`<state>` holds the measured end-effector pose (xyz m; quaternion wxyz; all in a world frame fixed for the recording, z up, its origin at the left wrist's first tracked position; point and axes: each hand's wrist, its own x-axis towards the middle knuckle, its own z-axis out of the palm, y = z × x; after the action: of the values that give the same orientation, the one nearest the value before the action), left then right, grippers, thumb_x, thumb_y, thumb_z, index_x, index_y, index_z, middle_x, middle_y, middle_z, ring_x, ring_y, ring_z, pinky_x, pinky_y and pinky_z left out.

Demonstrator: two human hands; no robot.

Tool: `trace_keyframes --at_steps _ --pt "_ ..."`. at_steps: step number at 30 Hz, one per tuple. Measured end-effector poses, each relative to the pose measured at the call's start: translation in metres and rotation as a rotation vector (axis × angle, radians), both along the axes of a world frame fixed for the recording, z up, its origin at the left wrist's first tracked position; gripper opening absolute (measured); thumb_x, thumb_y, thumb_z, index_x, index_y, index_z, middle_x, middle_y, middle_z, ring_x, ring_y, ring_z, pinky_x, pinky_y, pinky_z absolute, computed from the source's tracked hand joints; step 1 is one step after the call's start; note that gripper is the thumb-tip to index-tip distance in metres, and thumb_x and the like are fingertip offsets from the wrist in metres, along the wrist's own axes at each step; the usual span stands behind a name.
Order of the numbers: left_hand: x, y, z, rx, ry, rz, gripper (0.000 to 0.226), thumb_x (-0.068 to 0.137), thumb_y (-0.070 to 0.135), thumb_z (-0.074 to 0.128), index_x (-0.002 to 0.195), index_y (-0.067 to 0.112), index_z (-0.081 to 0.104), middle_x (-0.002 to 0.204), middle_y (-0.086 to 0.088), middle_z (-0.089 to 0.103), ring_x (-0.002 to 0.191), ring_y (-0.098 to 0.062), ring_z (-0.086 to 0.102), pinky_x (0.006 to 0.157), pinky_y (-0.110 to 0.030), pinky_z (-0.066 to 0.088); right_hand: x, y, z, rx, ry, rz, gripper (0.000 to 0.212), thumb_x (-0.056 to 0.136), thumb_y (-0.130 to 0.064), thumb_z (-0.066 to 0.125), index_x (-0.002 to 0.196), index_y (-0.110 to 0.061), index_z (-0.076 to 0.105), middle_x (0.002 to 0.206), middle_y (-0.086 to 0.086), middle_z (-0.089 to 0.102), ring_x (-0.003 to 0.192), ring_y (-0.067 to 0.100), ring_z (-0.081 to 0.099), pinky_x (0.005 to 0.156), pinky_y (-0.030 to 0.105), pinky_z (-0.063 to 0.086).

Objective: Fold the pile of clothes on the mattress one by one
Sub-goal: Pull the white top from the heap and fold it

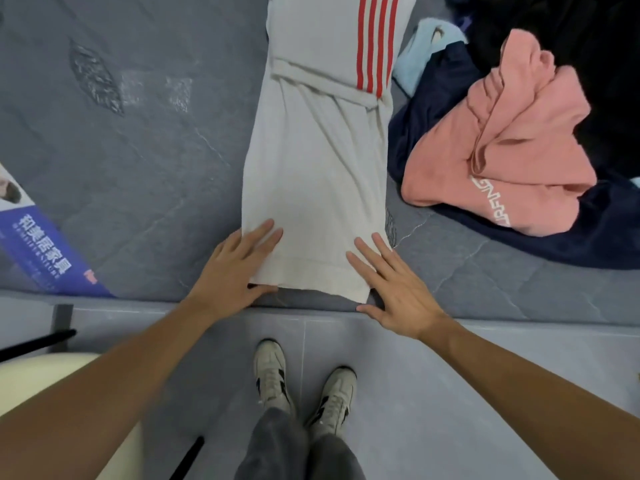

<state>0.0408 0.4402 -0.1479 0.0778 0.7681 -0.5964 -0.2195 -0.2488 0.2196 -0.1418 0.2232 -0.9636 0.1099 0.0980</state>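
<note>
Your left hand (239,268) and right hand (391,282) lie flat, fingers straight, pressing the long white knit garment's (311,181) ribbed hem on the quilted grey mattress (138,150).

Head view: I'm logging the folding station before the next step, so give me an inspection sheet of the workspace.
Surface: grey mattress, plastic-wrapped, blue label at its left edge.
Job's things: white garment with red stripes, laid in a long narrow strip.
Clutter: pink garment on navy garment; light blue garment behind.
Hands: left hand and right hand flat on the white garment's near hem corners.
Cables: nothing seen.
Surroundings: grey tiled floor, person's sneakers.
</note>
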Motion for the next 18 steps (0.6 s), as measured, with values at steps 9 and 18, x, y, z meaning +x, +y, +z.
trace_keyframes --at_steps 9,18 --pt "-0.014 -0.004 0.012 -0.124 -0.123 -0.032 0.101 0.069 -0.003 0.089 0.157 0.009 0.041 0.164 -0.01 0.038 0.111 -0.038 0.049 0.091 -0.048 0.057 0.014 0.003 -0.006 -0.079 -0.032 0.01 0.098 0.076 0.007 0.053 0.164 -0.026 0.027 0.174 -0.01 0.01 0.161 0.015 0.005 0.068 0.023 0.041" --pt "-0.012 -0.001 0.036 -0.178 -0.119 -0.077 0.075 0.07 -0.014 0.084 0.14 -0.002 0.061 0.15 -0.015 0.056 0.1 -0.04 0.061 0.082 -0.045 0.06 -0.002 -0.002 0.003 -0.106 -0.077 -0.066 0.086 0.075 0.024 0.041 0.154 -0.009 0.046 0.169 -0.002 0.031 0.159 0.012 0.017 0.085 0.038 0.062"
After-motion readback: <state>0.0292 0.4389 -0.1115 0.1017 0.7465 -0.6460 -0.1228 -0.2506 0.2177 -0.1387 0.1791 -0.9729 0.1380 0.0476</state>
